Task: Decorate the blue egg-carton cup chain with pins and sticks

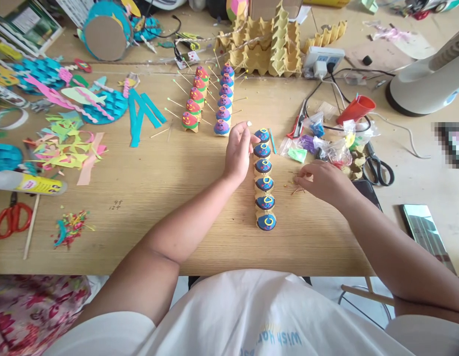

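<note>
A craft workspace – red scissors (pixel 13 211), coloured scraps (pixel 68 148), egg cartons (pixel 247 54).

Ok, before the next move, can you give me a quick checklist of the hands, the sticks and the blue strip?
1. Blue strip resting bumps up on the table: ok.
2. Left hand at the strip's far end: ok.
3. Right hand at the loose sticks: ok.
4. Stick firmly pinched in the right fingers: cannot tell.
5. Sticks in the blue strip, like those in the red strip: not ok, none visible.
6. Cutter apart from both hands: ok.
</note>
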Motion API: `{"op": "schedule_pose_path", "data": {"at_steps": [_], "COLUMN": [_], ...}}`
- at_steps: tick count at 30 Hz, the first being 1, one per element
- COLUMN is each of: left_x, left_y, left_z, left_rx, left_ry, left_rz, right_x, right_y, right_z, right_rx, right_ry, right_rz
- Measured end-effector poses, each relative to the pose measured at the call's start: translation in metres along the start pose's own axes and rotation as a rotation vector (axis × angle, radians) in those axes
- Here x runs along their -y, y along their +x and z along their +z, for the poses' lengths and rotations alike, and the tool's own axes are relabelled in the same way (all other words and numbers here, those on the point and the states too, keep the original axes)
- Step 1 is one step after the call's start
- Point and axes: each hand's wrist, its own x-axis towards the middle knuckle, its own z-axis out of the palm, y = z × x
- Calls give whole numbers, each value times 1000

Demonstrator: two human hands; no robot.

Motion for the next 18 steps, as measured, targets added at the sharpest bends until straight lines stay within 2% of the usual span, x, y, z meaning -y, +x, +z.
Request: {"op": "schedule_pose_path", "data": {"at_steps": [5, 9, 13, 18], "left_x": [0, 1, 1, 1], "left_y": [1, 0, 0, 2], "left_z": [0, 1, 1, 1], "left_rx": [-19, -17, -12, 0], "left_ry": [-21, -27, -22, -9], "left_rz": [-38, -51, -41, 5], "right_x": [6, 3, -4, 4], "right_y": [8, 7, 4, -1], "right_z": [1, -10, -14, -10], "right_rx": [-1, 44, 69, 20], "right_ry": [-31, 109, 555, 1308], "right_rz": [43, 131, 269, 167]}}
